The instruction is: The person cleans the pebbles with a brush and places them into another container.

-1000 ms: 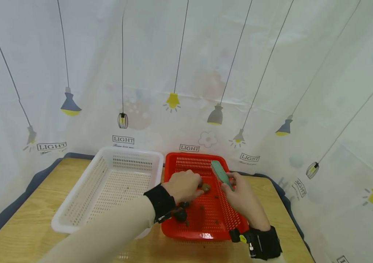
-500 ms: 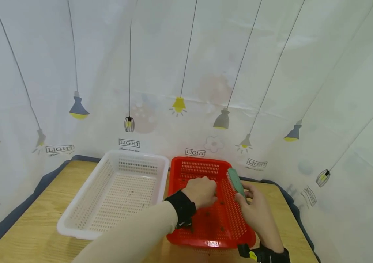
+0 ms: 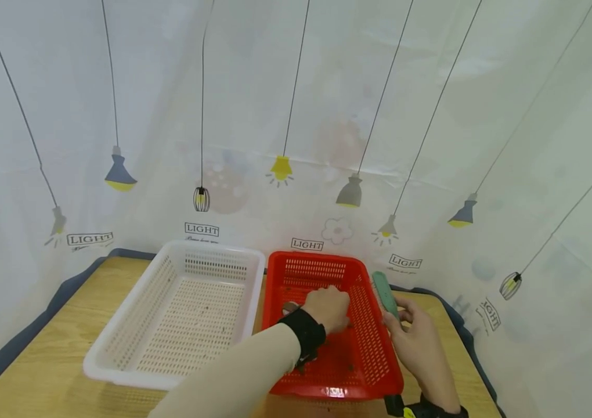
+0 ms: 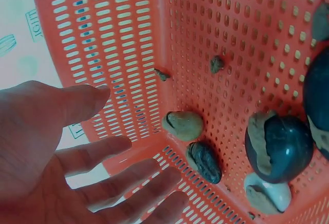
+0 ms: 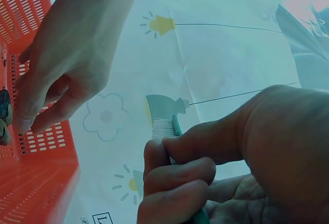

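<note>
My left hand (image 3: 329, 307) is inside the red basket (image 3: 335, 393), palm over the stones. In the left wrist view its fingers are spread and hold nothing. Nearest to them lie a tan stone (image 4: 183, 125) and a dark stone (image 4: 208, 165). Farther right are a black stone with brown dirt on it (image 4: 290, 149), a white stone (image 4: 275, 196) and a larger dark stone (image 4: 318, 90), cut off by the frame edge. Beside the basket's right wall, my right hand (image 3: 421, 342) grips a green brush (image 3: 385, 293) by its handle. White bristles (image 5: 163, 127) show in the right wrist view.
A white basket (image 3: 262, 278) with a few specks on its floor stands left of the red one. Both sit on a wooden table (image 3: 74, 325). Dirt crumbs (image 4: 216, 64) are scattered in the red basket. Behind hangs a white curtain (image 3: 254, 87) printed with lamps.
My left hand has moved rightward inside the red basket, away from the left-side stones. My right hand has shifted right with the brush, past the basket's right rim. The head view has moved slightly.
</note>
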A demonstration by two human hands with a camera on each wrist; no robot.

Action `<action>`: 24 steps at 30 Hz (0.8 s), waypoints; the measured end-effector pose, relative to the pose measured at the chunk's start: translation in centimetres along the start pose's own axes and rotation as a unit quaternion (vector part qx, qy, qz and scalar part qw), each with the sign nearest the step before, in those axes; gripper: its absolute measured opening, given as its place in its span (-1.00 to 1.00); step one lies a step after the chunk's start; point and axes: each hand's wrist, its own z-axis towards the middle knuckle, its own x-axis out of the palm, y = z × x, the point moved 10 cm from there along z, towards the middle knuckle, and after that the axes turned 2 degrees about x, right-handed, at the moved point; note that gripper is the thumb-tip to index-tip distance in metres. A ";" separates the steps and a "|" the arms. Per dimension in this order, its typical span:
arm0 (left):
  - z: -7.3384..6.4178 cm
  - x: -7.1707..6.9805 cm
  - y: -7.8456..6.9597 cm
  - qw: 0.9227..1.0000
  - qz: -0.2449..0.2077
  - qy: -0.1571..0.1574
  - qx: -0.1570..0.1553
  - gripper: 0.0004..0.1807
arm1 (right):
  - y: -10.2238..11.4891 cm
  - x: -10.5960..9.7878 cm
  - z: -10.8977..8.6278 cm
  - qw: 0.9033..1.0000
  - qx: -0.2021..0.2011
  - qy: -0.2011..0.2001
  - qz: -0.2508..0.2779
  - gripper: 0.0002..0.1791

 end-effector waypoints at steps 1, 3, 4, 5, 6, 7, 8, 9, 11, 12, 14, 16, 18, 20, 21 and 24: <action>0.2 0.2 0.0 1.000 0.004 -0.001 -0.002 -0.72 | 0.0 -0.1 0.0 1.000 0.002 -0.002 -0.004 -0.41; 0.6 0.5 -0.1 1.000 0.016 -0.003 -0.007 -0.76 | -0.1 -0.3 0.0 1.000 0.001 -0.005 -0.011 -0.41; 0.8 0.7 -0.1 1.000 0.021 -0.002 -0.010 -0.77 | -0.1 -0.4 0.0 1.000 0.001 -0.006 -0.011 -0.41; 0.9 0.9 -0.1 1.000 0.026 -0.002 -0.015 -0.77 | -0.2 -0.4 0.0 1.000 0.002 -0.006 -0.010 -0.41; 1.0 1.1 -0.1 0.999 0.031 -0.002 -0.019 -0.76 | -0.2 -0.5 0.0 1.000 0.002 -0.006 -0.009 -0.40; 1.1 1.2 -0.1 0.999 0.036 -0.002 -0.021 -0.74 | -0.2 -0.6 0.0 1.000 0.001 -0.008 -0.009 -0.40; 1.2 1.3 -0.1 0.999 0.042 -0.001 -0.025 -0.72 | -0.2 -0.6 0.0 1.000 0.001 -0.008 -0.008 -0.41; 1.3 1.5 -0.1 0.998 0.048 0.000 -0.028 -0.71 | -0.1 -0.7 0.0 1.000 0.000 -0.009 -0.005 -0.41; 1.8 2.4 0.1 0.998 0.060 0.002 -0.032 -0.70 | -0.2 -0.7 -0.1 1.000 -0.001 -0.010 -0.004 -0.42; 2.2 3.2 0.3 0.997 0.065 0.003 -0.034 -0.71 | -0.2 -0.8 -0.1 1.000 -0.001 -0.011 -0.004 -0.42; 3.8 5.3 1.1 0.997 0.071 0.004 -0.037 -0.75 | -0.3 -0.7 -0.1 1.000 0.000 -0.010 -0.002 -0.42; 6.2 8.4 2.3 0.996 0.081 -0.002 -0.038 -0.84 | -0.4 -0.7 0.0 1.000 0.001 -0.009 -0.002 -0.42; 8.5 11.4 3.5 0.995 0.090 -0.015 -0.039 -0.92 | -0.4 -0.7 0.0 1.000 0.000 -0.006 -0.001 -0.41; 9.7 13.0 3.8 0.994 0.102 -0.028 -0.041 -0.91 | -0.3 -0.7 0.1 1.000 0.000 -0.004 -0.004 -0.41; 10.1 13.5 3.8 0.993 0.109 -0.023 -0.041 -0.90 | -0.3 -0.8 0.0 1.000 0.001 -0.004 -0.006 -0.41; 10.1 13.5 3.9 0.994 0.104 -0.027 -0.032 -0.89 | -0.3 -0.6 0.1 1.000 0.004 -0.003 -0.009 -0.40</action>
